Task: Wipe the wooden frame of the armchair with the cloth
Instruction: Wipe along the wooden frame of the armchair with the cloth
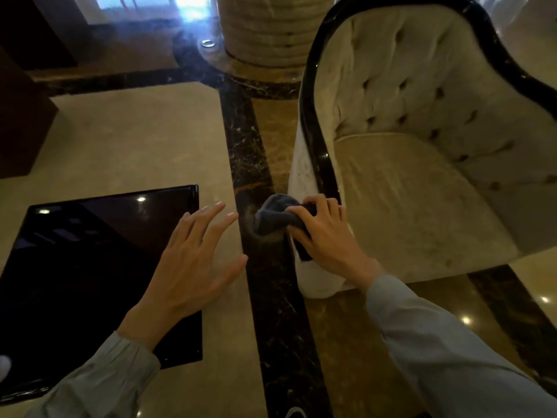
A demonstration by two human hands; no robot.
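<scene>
A cream tufted armchair [416, 164] stands at the right, edged by a glossy black wooden frame [310, 116] that runs up its near arm and over the back. My right hand [325, 233] grips a bunched grey cloth [272, 217] and presses it against the lower front end of that frame, where the arm curves down. My left hand [193, 257] hovers to the left of the chair, fingers spread, holding nothing.
A low glossy black table [90, 267] sits at the lower left, under my left wrist. A ribbed stone column [271, 28] stands behind the chair. Dark wooden furniture [21, 116] is at the far left. The floor is polished marble with dark bands.
</scene>
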